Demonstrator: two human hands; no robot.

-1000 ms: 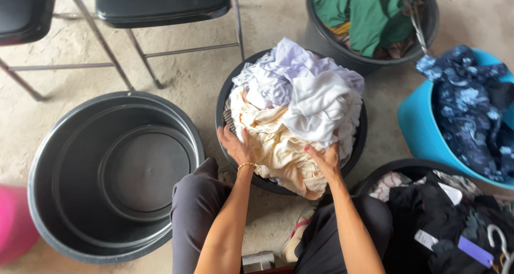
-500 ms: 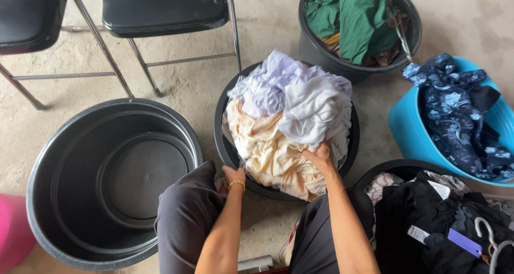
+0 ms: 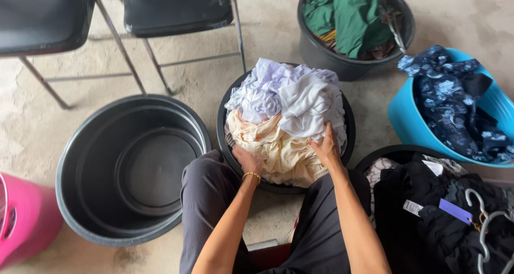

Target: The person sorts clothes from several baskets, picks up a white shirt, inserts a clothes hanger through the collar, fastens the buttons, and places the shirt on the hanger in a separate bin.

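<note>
A black round basket sits on the floor between my knees, heaped with white, lilac and cream clothes. My left hand, with a gold bracelet at the wrist, presses into the near side of the cream cloth. My right hand lies flat with fingers spread on the pile where white cloth meets cream. Neither hand has lifted a garment clear of the heap.
A large empty dark tub stands to the left, with a pink container beyond it. A dark bucket of green clothes, a blue tub of dark floral cloth and a basket of black garments with hangers stand right. Two black chairs are behind.
My left hand slid down from the pile's left side to its near edge. My right hand moved up onto the white and cream cloth. The view shifted slightly.
</note>
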